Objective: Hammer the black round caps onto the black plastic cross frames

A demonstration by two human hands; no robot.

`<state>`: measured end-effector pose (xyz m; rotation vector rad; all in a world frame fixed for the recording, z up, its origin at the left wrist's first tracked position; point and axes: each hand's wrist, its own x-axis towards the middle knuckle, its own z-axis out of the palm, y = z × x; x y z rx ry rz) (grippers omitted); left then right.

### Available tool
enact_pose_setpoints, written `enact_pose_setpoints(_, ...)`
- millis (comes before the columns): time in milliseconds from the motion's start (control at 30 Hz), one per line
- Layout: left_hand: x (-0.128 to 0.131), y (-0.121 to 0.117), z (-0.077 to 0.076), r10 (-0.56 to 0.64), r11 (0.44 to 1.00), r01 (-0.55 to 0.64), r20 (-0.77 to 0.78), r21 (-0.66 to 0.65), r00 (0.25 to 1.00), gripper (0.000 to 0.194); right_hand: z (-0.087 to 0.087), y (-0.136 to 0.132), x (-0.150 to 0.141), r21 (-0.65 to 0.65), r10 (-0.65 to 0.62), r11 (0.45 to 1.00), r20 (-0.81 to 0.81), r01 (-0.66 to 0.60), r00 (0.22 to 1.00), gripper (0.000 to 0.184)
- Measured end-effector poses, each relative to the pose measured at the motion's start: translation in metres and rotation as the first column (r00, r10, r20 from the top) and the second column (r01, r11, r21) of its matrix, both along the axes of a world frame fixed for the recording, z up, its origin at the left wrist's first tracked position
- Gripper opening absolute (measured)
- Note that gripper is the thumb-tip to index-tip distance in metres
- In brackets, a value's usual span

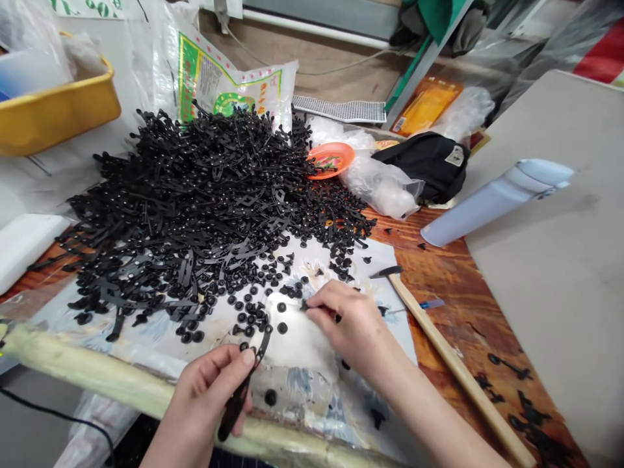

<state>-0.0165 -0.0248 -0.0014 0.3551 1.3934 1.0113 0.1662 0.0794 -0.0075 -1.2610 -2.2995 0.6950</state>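
1. Right, I'm judging this as the handling of a small part, one hand picking while the other holds a strap ready.
2. My left hand is pinching a black strap between thumb and fingers, low and near the front edge of the table, over the near side of a white pad.
3. Over on the right, my right hand has thumb and forefinger drawn together on a small black piece at the pad's far side. Is it lifted or resting? I can't tell; my fingertips cover most of it.
4. Next move, as I read it: it calls for a firm pinch on that piece and a steady strap, with both hands well controlled.
5. Now the look of the strap: dark, narrow, gently curved, with holes towards its upper end; it tilts down through my fingers to a broader lower end.
6. Loose studs sit on the pad, round-headed and black, and a great heap rises beyond.
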Motion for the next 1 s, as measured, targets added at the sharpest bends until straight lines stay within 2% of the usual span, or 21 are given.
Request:
enact_pose_setpoints(67,0.001,0.002,-0.001,-0.037,0.999,0.036,0.027,0.030,0.999,0.033,0.003,-0.013,-0.004,-0.032,0.049,0.998,-0.015,-0.049,0.999,0.021)
enact_pose_setpoints(133,0.002,0.003,-0.005,-0.075,0.996,0.074,0.016,0.043,0.997,0.034,0.003,-0.023,-0.007,-0.063,0.044,0.997,0.003,-0.044,0.999,0.022)
enact_pose_setpoints(200,0.003,0.003,-0.007,-0.083,0.995,0.083,-0.006,0.047,0.997,0.035,0.004,-0.029,-0.006,-0.090,0.011,0.996,0.003,-0.010,1.000,0.022)
enact_pose_setpoints(267,0.004,0.002,-0.008,-0.069,0.996,0.069,-0.017,0.058,0.998,0.035,0.006,-0.033,-0.004,-0.124,-0.033,0.992,-0.076,0.023,0.997,0.025)
enact_pose_setpoints(333,0.005,-0.001,-0.006,-0.066,0.996,0.067,-0.021,0.064,0.998,0.034,0.010,-0.038,-0.004,-0.203,-0.117,0.976,-0.188,0.078,0.975,0.020)
enact_pose_setpoints(400,0.009,-0.004,-0.002,-0.100,0.993,0.102,-0.024,0.067,0.995,0.034,0.016,-0.043,-0.006,-0.352,-0.203,0.931,-0.287,0.094,0.936,0.016)
enact_pose_setpoints(500,0.015,-0.007,0.003,-0.139,0.986,0.146,-0.079,0.077,0.987,0.033,0.023,-0.050,-0.012,-0.563,-0.281,0.827,-0.404,0.006,0.870,0.016)
enact_pose_setpoints(633,0.018,-0.012,0.006,-0.182,0.973,0.202,-0.173,0.110,0.968,0.032,0.028,-0.054,-0.012,-0.672,-0.356,0.738,-0.466,-0.063,0.810,0.018)
enact_pose_setpoints(767,0.018,-0.016,0.011,-0.254,0.962,0.257,-0.045,0.095,0.966,0.032,0.028,-0.062,-0.008,-0.783,-0.385,0.604,-0.449,-0.148,0.806,0.025)
enact_pose_setpoints(833,0.017,-0.017,0.012,-0.250,0.963,0.252,-0.030,0.096,0.968,0.038,0.027,-0.066,-0.008,-0.796,-0.382,0.585,-0.439,-0.155,0.813,0.026)
enact_pose_setpoints(867,0.016,-0.016,0.012,-0.255,0.960,0.261,-0.064,0.103,0.965,0.033,0.025,-0.067,-0.008,-0.796,-0.390,0.587,-0.437,-0.147,0.811,0.026)
enact_pose_setpoints(933,0.012,-0.015,0.010,-0.274,0.951,0.286,-0.109,0.116,0.955,0.024,0.022,-0.069,-0.007,-0.797,-0.437,0.590,-0.445,-0.124,0.781,0.028)
enact_pose_setpoints(1000,0.007,-0.014,0.008,-0.281,0.951,0.286,-0.061,0.118,0.958,0.025,0.017,-0.068,-0.004,-0.806,-0.499,0.580,-0.467,-0.119,0.730,0.032)
